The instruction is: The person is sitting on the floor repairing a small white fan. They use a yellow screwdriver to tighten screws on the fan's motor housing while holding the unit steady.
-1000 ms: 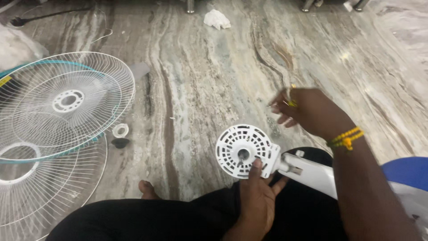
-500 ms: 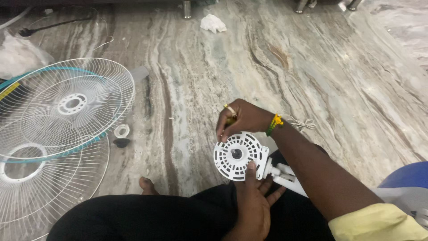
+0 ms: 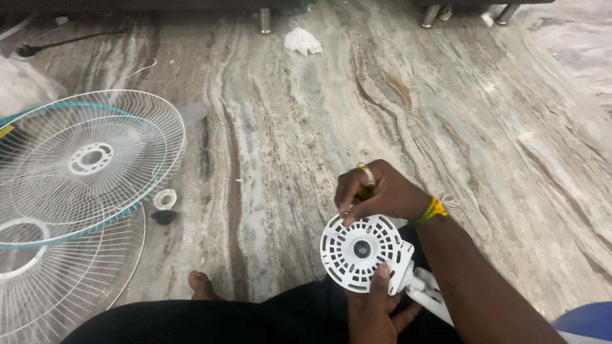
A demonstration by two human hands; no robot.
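Left hand (image 3: 376, 306) holds white motor housing (image 3: 363, 252); right hand (image 3: 382, 191) touches its rim

Marble floor (image 3: 287, 127), grey-brown streaks running lengthwise. Landmark is the upper white wire fan guard (image 3: 89, 162) (teal rim), lying flat at the far left of the floor. A second wire guard (image 3: 57, 280) lies partly under it on the near side. Just right of the guard's near edge: small white ring (image 3: 165, 199), black cap (image 3: 164, 217) touching it. Far beyond the guard, right: crumpled white cloth (image 3: 303, 41) near metal furniture legs (image 3: 264, 20). Beyond the guard, left: black cable (image 3: 70, 39). Near side, right of the guard: bare foot (image 3: 203, 285).
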